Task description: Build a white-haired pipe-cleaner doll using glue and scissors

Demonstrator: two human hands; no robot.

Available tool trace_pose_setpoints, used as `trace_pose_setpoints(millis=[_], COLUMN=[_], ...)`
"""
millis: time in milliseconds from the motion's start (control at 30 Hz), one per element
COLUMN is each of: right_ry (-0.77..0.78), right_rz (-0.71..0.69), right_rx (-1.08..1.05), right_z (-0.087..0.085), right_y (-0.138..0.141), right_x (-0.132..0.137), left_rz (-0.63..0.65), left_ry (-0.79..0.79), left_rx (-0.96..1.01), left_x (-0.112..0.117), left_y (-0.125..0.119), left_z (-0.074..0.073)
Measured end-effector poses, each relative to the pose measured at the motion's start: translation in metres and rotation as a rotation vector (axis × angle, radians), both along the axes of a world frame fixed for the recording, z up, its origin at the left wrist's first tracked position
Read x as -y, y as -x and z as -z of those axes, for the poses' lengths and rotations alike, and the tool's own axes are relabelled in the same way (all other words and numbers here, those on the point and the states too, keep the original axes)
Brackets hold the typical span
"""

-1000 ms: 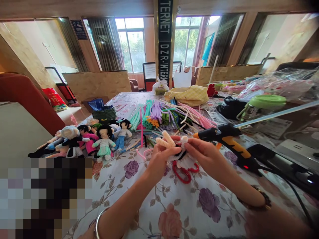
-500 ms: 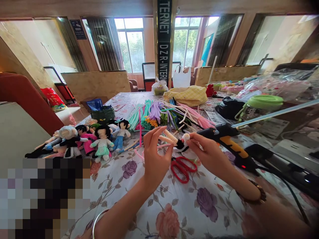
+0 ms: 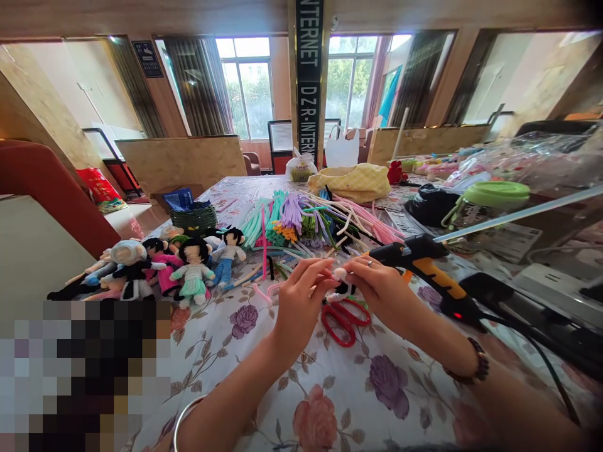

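Note:
Both of my hands meet above the flowered tablecloth (image 3: 330,402). My left hand (image 3: 301,301) and my right hand (image 3: 377,289) pinch a small fuzzy pipe-cleaner figure (image 3: 340,279), white on top and black below, between their fingertips. Most of the figure is hidden by my fingers. Red-handled scissors (image 3: 342,320) lie on the cloth just under my hands. A black and orange glue gun (image 3: 424,263) rests right behind my right hand, with a long clear glue stick poking out to the right.
A row of small finished dolls (image 3: 179,263) lies at the left. A heap of coloured pipe cleaners (image 3: 306,220) fills the middle, a yellow checked bag (image 3: 351,182) behind it. A green-lidded jar (image 3: 494,201), black bag and power strip (image 3: 560,282) sit right.
My left hand, which had let go and spread its fingers half a second ago, has closed on the figure again. Both hands have drawn together and the cream limbs are now covered.

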State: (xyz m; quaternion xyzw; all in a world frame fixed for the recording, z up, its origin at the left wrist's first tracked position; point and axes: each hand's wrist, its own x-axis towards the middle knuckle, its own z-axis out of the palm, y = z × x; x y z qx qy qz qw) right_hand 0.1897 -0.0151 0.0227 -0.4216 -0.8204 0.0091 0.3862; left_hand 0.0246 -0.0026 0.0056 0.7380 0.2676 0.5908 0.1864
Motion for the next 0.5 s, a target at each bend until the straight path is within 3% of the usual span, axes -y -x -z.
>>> trace_pose_setpoints(millis=[133, 500], right_ry=[0.007, 0.014], right_rz=[-0.002, -0.029], right_rx=[0.057, 0.102], right_z=[-0.0025, -0.0010], right_y=[0.0006, 0.0000], right_x=[0.0028, 0.0046], left_rz=[-0.043, 0.003], left_ry=[-0.063, -0.077], left_rx=[-0.068, -0.085], left_x=[-0.0006, -0.0013], left_y=[0.0031, 0.0033], left_z=[-0.0017, -0.0015])
